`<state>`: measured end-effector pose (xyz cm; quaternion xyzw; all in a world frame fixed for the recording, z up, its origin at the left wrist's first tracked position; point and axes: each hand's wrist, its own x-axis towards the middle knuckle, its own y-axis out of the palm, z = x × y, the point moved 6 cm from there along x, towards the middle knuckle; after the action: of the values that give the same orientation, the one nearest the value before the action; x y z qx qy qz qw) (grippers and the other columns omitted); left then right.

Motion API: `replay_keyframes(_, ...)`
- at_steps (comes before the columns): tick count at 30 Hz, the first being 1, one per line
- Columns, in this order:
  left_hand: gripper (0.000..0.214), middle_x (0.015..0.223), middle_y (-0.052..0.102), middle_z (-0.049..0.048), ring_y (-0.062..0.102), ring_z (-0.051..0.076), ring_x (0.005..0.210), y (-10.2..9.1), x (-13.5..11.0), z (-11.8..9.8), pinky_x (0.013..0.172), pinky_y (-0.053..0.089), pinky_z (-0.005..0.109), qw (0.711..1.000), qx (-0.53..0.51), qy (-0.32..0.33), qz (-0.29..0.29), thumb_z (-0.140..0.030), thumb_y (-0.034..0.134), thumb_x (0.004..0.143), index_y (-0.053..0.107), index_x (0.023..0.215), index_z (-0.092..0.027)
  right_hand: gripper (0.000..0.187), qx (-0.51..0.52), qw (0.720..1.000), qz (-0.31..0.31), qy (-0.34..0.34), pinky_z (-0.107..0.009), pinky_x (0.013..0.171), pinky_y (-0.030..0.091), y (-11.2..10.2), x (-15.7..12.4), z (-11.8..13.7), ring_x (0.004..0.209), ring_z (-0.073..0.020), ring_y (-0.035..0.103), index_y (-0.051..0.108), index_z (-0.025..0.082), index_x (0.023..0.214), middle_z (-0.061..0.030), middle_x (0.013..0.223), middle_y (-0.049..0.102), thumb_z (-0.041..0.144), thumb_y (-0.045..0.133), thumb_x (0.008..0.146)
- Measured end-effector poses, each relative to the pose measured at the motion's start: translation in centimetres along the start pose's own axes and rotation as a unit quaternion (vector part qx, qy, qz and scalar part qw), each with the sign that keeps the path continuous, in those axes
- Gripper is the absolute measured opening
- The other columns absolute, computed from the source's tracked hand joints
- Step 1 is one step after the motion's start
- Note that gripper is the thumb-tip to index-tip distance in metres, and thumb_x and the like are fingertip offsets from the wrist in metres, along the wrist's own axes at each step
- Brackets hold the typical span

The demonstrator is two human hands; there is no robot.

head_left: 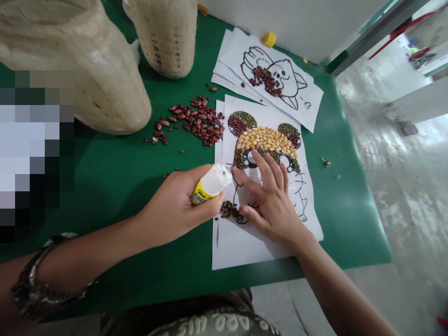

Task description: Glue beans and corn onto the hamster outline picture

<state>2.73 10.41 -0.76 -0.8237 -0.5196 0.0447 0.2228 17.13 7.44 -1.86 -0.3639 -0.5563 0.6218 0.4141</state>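
Wrapped round a glue stick point(206, 187) with a yellow label is my left hand point(175, 200); the white tip points up and to the right. My right hand point(275, 200) lies with spread fingers over a paper drawing point(259, 242) of an animal, its fingertips near the eyes. Yellow corn kernels point(268, 140) cover the animal's forehead. Green beans point(245, 119) and dark red beans fill the ears, and more green ones surround the eyes. A small heap of green beans point(229, 210) lies on the paper below the glue stick.
Loose red beans point(203, 121) are scattered on the green table point(115, 172). Two large cloudy containers point(105, 70) stand at the back left. Behind the drawing lie further sheets, one with a fox-like outline point(289, 77) and beans, beside a yellow cap point(269, 39). A pixelated patch covers the left edge.
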Motion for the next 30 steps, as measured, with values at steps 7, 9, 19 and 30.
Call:
replay_keyframes(7, 0.017, 0.044, 0.035, -0.0116, 0.032, 0.0, 0.038, -0.1, 0.2, -0.2, 0.037, 0.027, 0.007, 1.0, 0.006, 0.01, -0.003, -0.017, 0.047, 0.072, 0.041, 0.056, -0.017, 0.064, 0.078, 0.996, -0.038, 0.005, -0.054, 0.104, 0.01, -1.1, 0.1, -0.3, 0.128, -0.0288, 0.024, 0.048, 0.023, 0.121, -0.011, 0.137, 0.024, 0.059, 0.011, 0.083)
replay_keyframes(9, 0.016, 0.043, 0.035, -0.0116, 0.031, 0.0, 0.037, -0.1, 0.2, -0.2, 0.036, 0.027, 0.008, 1.0, 0.007, 0.011, -0.005, -0.017, 0.047, 0.072, 0.042, 0.057, -0.017, 0.063, 0.107, 0.994, -0.03, 0.007, -0.054, 0.103, 0.012, -1.1, 0.2, -0.3, 0.127, -0.0277, 0.025, 0.048, 0.024, 0.121, -0.0104, 0.137, 0.025, 0.059, 0.011, 0.084)
replay_keyframes(19, 0.016, 0.044, 0.036, -0.0113, 0.032, 0.001, 0.038, 0.0, 0.1, 0.0, 0.037, 0.027, 0.009, 1.0, 0.005, 0.013, -0.006, -0.018, 0.047, 0.071, 0.042, 0.057, -0.018, 0.062, 0.142, 0.989, -0.004, 0.027, -0.054, 0.103, 0.013, -0.8, 0.7, -0.4, 0.128, -0.0276, 0.022, 0.049, 0.024, 0.121, -0.0089, 0.137, 0.024, 0.058, 0.012, 0.084)
replay_keyframes(30, 0.015, 0.046, 0.036, -0.0112, 0.033, 0.002, 0.039, 0.0, 0.2, 0.0, 0.038, 0.028, 0.01, 1.0, 0.006, -0.003, 0.008, -0.018, 0.047, 0.072, 0.042, 0.058, -0.018, 0.056, 0.174, 0.984, -0.007, 0.033, -0.047, 0.104, 0.018, -0.9, 0.6, -0.7, 0.126, -0.023, 0.028, 0.052, 0.024, 0.114, -0.0075, 0.134, 0.031, 0.055, 0.014, 0.086)
